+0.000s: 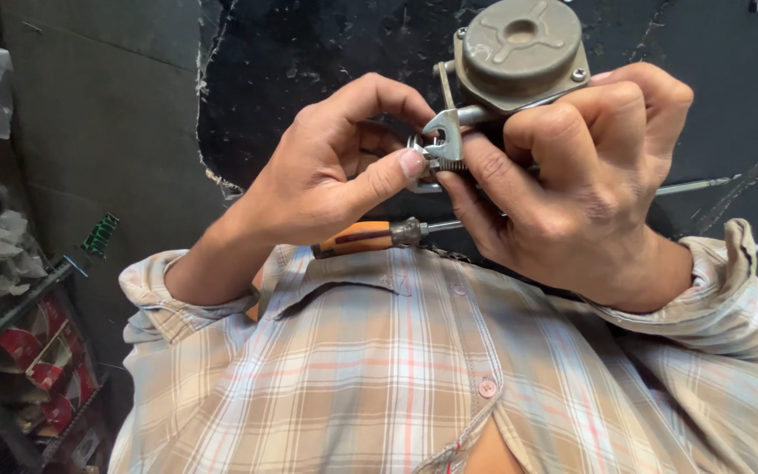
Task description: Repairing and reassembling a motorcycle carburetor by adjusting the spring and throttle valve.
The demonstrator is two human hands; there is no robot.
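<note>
As the head view shows, both hands work one part held up in front of the chest, off any surface.
Left hand [326, 175]: fingers pinched together on the small metal bracket [442, 140].
Right hand [572, 184]: clamped on the grey round-capped metal assembly [519, 53].
Screwdriver [379, 235]: orange handle, lying across beneath the hands, seemingly tucked under the right hand.
Progress: bracket being fitted by finger; judged mid-way, tool not applied.
</note>
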